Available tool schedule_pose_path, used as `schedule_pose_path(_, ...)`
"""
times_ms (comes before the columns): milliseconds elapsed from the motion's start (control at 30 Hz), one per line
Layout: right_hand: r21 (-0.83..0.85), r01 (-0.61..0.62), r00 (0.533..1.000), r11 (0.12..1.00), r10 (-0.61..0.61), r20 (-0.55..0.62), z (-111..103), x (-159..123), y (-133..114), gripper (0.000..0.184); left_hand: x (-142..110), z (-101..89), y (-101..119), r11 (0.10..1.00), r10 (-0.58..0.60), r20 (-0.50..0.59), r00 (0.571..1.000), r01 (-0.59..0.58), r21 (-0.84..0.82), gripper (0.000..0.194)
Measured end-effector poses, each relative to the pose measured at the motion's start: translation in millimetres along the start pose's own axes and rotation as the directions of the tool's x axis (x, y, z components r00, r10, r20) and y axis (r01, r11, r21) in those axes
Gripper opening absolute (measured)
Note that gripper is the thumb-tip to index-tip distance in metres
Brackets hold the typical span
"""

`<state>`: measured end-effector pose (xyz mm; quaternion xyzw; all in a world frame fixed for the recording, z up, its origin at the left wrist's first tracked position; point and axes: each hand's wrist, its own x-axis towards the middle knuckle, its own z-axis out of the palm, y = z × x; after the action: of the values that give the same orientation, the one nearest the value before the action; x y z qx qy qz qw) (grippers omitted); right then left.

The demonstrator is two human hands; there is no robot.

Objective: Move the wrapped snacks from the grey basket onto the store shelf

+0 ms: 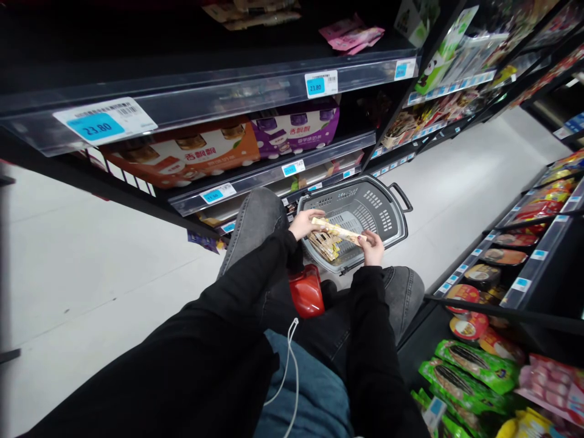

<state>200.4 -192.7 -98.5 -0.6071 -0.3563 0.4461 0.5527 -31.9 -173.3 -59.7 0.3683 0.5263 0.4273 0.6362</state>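
The left hand (305,225) and right hand (373,249) pinch opposite ends of a slim packet (340,230) over the basket (360,198), just right of frame centre; light, even pressure should keep it uncrushed. Its long axis runs left to right, the right end slightly lower in the frame.

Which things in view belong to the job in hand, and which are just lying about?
In the job:
- left hand and right hand
- long packet held between them
- basket below
- loose packets inside it

Just about:
- orange box and purple box, shelved
- pink packets above
- green bags, lower right
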Motion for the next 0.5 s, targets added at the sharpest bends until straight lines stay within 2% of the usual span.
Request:
schedule_pose_path(67,0.006,-0.065,0.997,0.998,0.064,0.039,-1.4,0.9,0.9,0.045,2.0,-1.0,-2.4,1.0,-0.015,-0.028,0.999,0.016,0.024,0.06)
schedule_pose_path(167,0.019,-0.157,0.984,0.987,0.155,0.084,-1.4,0.8,1.2,0.042,2.5,-0.2,-4.4,0.999,-0.032,-0.079,0.996,0.032,-0.008,0.047)
schedule_pose_path(333,0.099,-0.212,0.973,0.972,0.201,0.113,3.5,-3.0,-2.4,0.039,-1.4,1.0,-2.0,0.987,0.03,-0.15,0.988,-0.053,-0.152,0.03)
schedule_pose_path(433,0.166,-0.2,0.974,0.965,0.177,0.144,4.8,-4.2,-6.1,0.039,-1.5,-2.0,0.0,0.968,0.048,-0.124,0.991,-0.077,-0.238,0.029)
schedule_pose_path(500,0.228,-0.158,0.984,0.961,0.133,0.122,3.3,-3.5,-8.7,0.039,0.0,-4.4,-0.5,0.97,0.034,-0.059,0.998,-0.047,-0.24,0.03)
